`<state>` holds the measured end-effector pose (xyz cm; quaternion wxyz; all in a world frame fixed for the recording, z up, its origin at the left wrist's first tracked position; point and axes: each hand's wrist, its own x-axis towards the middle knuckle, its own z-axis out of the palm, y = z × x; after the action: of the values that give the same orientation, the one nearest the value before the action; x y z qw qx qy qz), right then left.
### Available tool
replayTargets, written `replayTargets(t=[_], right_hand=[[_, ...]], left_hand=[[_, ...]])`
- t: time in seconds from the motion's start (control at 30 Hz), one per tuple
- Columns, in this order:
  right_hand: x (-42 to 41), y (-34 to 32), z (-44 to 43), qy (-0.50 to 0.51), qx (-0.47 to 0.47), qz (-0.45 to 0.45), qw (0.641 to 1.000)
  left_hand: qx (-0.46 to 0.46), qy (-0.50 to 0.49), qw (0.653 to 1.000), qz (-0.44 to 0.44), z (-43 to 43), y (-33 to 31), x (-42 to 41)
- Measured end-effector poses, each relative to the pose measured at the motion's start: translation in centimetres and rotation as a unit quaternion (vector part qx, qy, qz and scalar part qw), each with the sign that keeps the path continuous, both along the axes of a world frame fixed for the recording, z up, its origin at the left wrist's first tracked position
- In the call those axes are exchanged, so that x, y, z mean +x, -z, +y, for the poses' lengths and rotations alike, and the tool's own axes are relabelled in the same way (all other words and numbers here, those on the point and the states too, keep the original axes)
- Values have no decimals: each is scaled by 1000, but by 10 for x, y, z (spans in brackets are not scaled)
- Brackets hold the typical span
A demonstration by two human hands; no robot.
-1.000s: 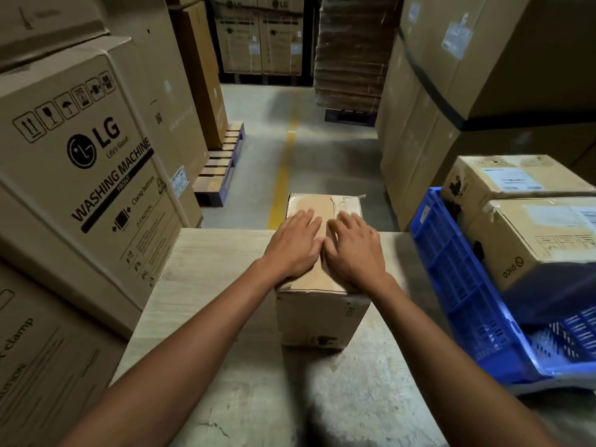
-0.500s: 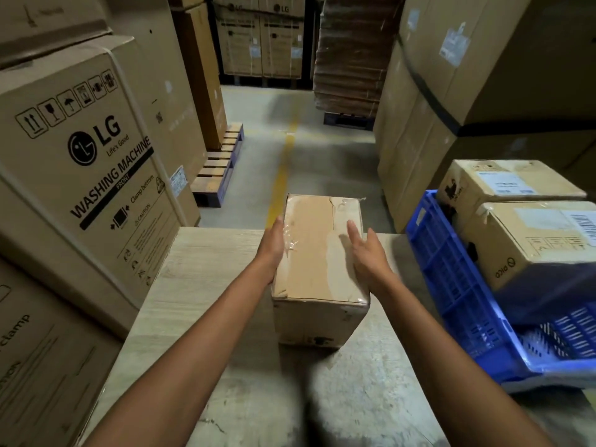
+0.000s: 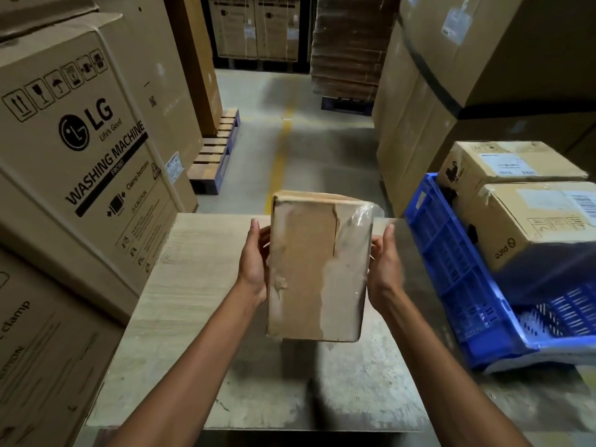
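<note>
Taped carton (image 3: 317, 269) aloft, beside "LG WASHING MACHINE" box (image 3: 80, 140)

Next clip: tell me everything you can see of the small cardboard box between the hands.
The cardboard box is a small brown carton, longer than wide, its top face covered with wrinkled clear tape that bulges loose at the far right corner. It appears lifted off the table, that face tilted toward the camera. The left hand and right hand grip its long sides.

Pale wooden table (image 3: 200, 285), blue crate (image 3: 451, 269) on right edge
</note>
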<state>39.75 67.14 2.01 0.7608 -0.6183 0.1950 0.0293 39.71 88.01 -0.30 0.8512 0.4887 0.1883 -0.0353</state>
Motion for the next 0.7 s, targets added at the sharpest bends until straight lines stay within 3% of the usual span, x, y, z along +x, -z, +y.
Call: replayTargets(t=[0.2, 0.37, 0.57, 0.7], right_hand=[[-22, 61, 5, -30, 4, 91, 995], [-35, 80, 5, -66, -85, 134, 985], [-20, 85, 4, -59, -70, 162, 983], [6, 78, 1, -64, -61, 171, 981]], left_hand=[[-67, 41, 996, 38, 4, 48, -21], [-54, 96, 989, 96, 2, 93, -34], [91, 22, 981, 169, 13, 80, -16], [124, 48, 970, 202, 20, 65, 21]])
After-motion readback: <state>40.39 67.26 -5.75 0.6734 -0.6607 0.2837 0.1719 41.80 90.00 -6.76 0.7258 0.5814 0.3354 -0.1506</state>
